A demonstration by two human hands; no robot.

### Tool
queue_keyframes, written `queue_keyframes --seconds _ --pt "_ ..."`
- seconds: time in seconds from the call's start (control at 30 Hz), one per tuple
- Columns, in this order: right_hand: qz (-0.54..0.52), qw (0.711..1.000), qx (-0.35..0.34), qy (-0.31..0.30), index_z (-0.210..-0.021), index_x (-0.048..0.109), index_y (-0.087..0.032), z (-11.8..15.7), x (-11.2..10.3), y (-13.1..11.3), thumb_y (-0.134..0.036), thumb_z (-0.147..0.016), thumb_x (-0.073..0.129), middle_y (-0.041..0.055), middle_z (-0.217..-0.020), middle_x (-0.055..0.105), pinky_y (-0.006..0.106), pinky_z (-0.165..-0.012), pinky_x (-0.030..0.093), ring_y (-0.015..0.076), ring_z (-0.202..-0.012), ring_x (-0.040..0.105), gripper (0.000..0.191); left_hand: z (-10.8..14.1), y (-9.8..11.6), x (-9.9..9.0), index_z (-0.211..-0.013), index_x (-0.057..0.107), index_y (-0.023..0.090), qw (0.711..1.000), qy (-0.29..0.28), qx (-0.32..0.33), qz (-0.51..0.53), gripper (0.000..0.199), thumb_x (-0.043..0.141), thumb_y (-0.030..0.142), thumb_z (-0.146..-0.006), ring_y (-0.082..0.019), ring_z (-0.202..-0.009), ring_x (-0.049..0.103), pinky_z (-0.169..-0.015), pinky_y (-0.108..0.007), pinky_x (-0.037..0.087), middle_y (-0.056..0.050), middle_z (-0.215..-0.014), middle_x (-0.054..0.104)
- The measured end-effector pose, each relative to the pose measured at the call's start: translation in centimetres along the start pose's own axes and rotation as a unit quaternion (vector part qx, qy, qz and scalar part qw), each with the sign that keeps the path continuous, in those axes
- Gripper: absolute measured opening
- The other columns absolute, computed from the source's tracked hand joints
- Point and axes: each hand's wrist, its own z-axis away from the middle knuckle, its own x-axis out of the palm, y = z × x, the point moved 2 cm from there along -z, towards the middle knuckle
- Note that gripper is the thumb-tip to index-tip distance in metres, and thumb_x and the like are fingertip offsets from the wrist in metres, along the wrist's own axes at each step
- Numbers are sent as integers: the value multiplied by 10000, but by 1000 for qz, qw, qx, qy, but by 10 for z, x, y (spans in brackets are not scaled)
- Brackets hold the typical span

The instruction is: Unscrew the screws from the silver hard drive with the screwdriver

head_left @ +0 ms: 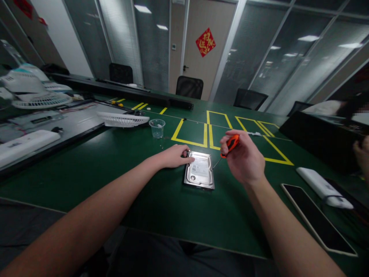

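A silver hard drive lies flat on the green tabletop in front of me, its label facing up. My left hand grips its left edge near the far corner, with the thumb on the top face and the other fingers along the side. In my right hand is a screwdriver with an orange and black handle, the fingers closed around it. Its thin shaft slants down to the left, and the tip meets the drive's right edge. Whether a screw sits under the tip is too small to tell.
Beyond the drive stands a clear plastic cup. White fan parts and a large panel lie to the left. A phone and a white power bank-like device are at right, near a black box and another person's hand.
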Motion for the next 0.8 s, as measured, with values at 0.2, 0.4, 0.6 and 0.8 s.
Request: queue_keyframes --seconds 0.2,0.4,0.6,0.8 --pt "7 1000 -1 11 -923 577 -251 2 2 0 -287 -966 592 12 -877 670 275 -655 471 134 -738 610 58 1 2 -2 -1220 605 184 1000 -7 -10 6 612 542 691 -883 -227 -911 612 -730 -311 419 -86 -1046 689" --pt "18 1000 11 15 -970 544 -285 4 5 -1 -304 -920 666 -17 -881 679 274 -586 419 123 -629 542 133 2 5 -3 -1223 600 190 1000 -10 -14 2 616 541 697 -878 -232 -915 613 -738 -323 429 -84 -1053 689" --pt "8 1000 15 2 -1013 672 -248 1 3 -3 -388 -957 506 28 -842 668 304 -596 441 140 -629 543 225 2 5 -3 -1219 602 189 1000 -10 -9 -4 605 538 689 -884 -233 -912 608 -750 -329 429 -82 -1041 690" --pt "9 1000 8 4 -920 649 -222 1 1 -2 -293 -930 586 26 -861 663 285 -657 478 140 -726 609 95 2 5 -3 -1218 606 185 1000 -7 -11 -4 597 544 677 -886 -236 -925 604 -750 -325 425 -81 -1036 689"
